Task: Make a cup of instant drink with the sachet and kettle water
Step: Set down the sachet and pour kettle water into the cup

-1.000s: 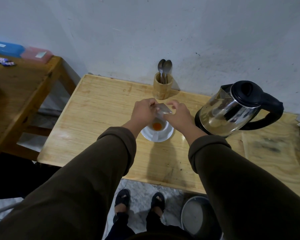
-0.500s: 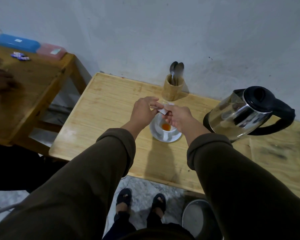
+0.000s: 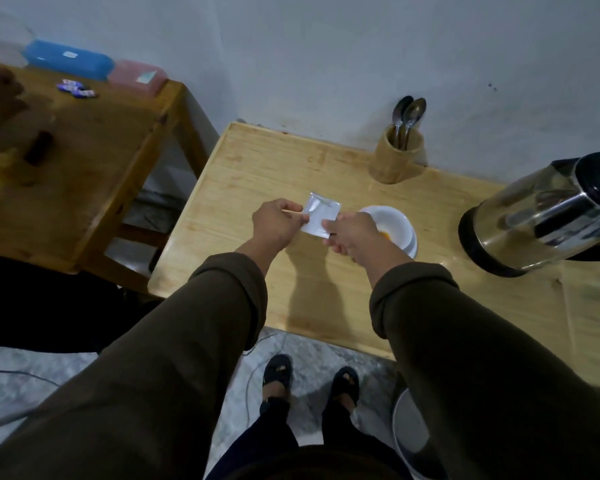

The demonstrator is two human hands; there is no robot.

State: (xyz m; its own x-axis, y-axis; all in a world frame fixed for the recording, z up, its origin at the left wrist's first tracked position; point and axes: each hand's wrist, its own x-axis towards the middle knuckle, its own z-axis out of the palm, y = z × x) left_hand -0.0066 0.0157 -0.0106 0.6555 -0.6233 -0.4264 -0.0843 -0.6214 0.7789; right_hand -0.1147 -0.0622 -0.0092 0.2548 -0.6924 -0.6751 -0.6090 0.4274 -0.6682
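A flat silvery sachet point(image 3: 320, 216) is held above the wooden table point(image 3: 257, 174), left of the cup. My left hand point(image 3: 278, 223) pinches its left edge and my right hand point(image 3: 352, 239) pinches its lower right corner. A white cup point(image 3: 390, 221) on a white saucer stands just right of my right hand, with orange powder showing inside; my hand hides part of it. The steel kettle point(image 3: 548, 213) with a black lid and base stands at the right side of the table.
A wooden holder point(image 3: 397, 157) with two spoons stands by the wall. A second, lower wooden table point(image 3: 84, 150) at left carries blue and pink boxes. A round bin point(image 3: 413, 434) stands on the floor beside my feet.
Both hands have carried the sachet from above the cup to the left, so it now sits flat between them beside the cup. The view has shifted left.
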